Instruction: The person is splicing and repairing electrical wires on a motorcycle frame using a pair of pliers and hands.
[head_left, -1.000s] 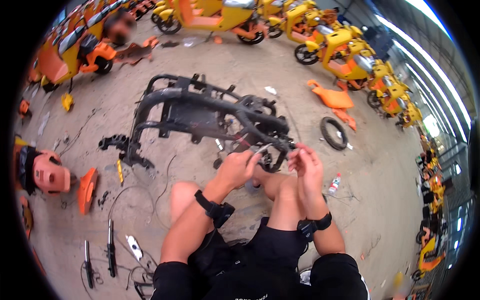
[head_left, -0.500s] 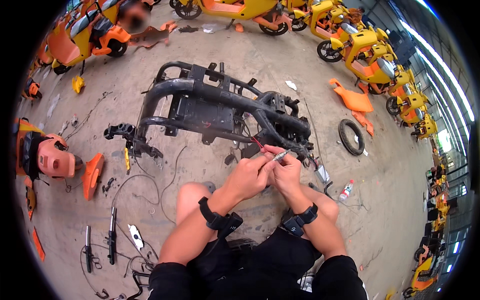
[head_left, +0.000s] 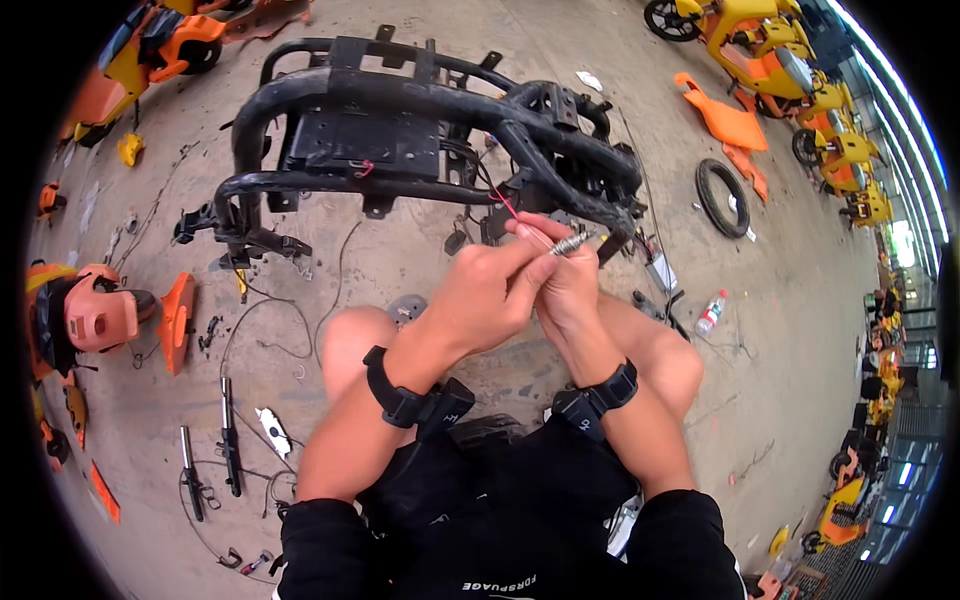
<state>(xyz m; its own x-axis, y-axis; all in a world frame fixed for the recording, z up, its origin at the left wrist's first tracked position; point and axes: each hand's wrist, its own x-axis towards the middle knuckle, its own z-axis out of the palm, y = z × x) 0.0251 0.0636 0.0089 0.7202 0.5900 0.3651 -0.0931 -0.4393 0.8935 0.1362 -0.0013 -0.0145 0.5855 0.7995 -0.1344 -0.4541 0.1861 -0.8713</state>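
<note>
My left hand [head_left: 490,295] is closed, its thumb and forefinger pinching a small, silvery ribbed metal piece [head_left: 572,243] whose exact kind I cannot make out. Pressed against it is my right hand [head_left: 570,290], also closed, with its fingertips at the end of thin red wires [head_left: 506,203]. The fingers partly hide where wire and metal lie. Those wires come out of a bare black scooter frame [head_left: 400,97] that rests on the floor just beyond my hands. A black plate [head_left: 345,143] sits inside the frame's tubes.
To the right lie a tyre [head_left: 722,199], a plastic bottle [head_left: 711,313], a silver box [head_left: 661,271] with cables and an orange panel [head_left: 730,118]. Two black shock absorbers [head_left: 230,440] and loose cables are at lower left, below an orange scooter part [head_left: 100,310]. Yellow scooters [head_left: 745,45] stand farther off.
The view has shifted, so the frame appears larger and higher up. Both hands remain together on the metal piece and red wires, with slight finger movement.
</note>
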